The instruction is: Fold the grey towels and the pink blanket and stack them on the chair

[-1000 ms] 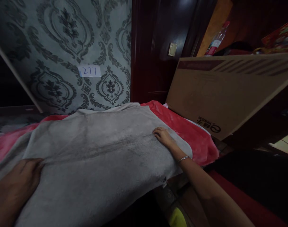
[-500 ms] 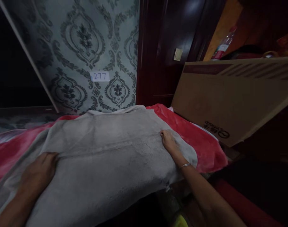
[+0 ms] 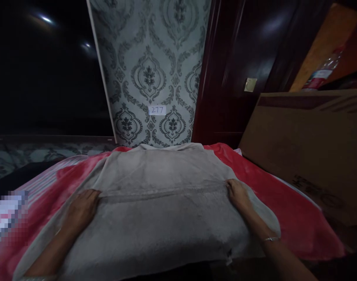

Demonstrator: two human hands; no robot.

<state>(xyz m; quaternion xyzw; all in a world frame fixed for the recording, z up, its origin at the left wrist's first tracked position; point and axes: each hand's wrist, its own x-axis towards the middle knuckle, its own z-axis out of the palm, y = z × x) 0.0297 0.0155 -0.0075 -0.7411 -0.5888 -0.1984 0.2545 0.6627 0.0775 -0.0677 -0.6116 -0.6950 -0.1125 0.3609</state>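
A grey plush blanket (image 3: 157, 226) lies spread over a red blanket (image 3: 286, 203), with a small label at its near edge. My left hand (image 3: 82, 207) is closed on the grey blanket at its left part. Toward the right side, my right hand (image 3: 237, 193) pinches the same blanket, fingertips pressed together. A straight crease runs taut between the two hands. The fingertips of both hands are partly sunk in or hidden by the cloth.
Behind the bedding is a patterned wall with a paper label (image 3: 157, 110) reading 277. A dark television screen (image 3: 49, 78) is at left. On the right stand a dark door (image 3: 225, 86), a large cardboard box (image 3: 298, 148) and a plastic bottle (image 3: 321, 72).
The view has swung left, so the scene sits further right. Both hands still grip the grey blanket, and the crease between them looks straighter and more level.
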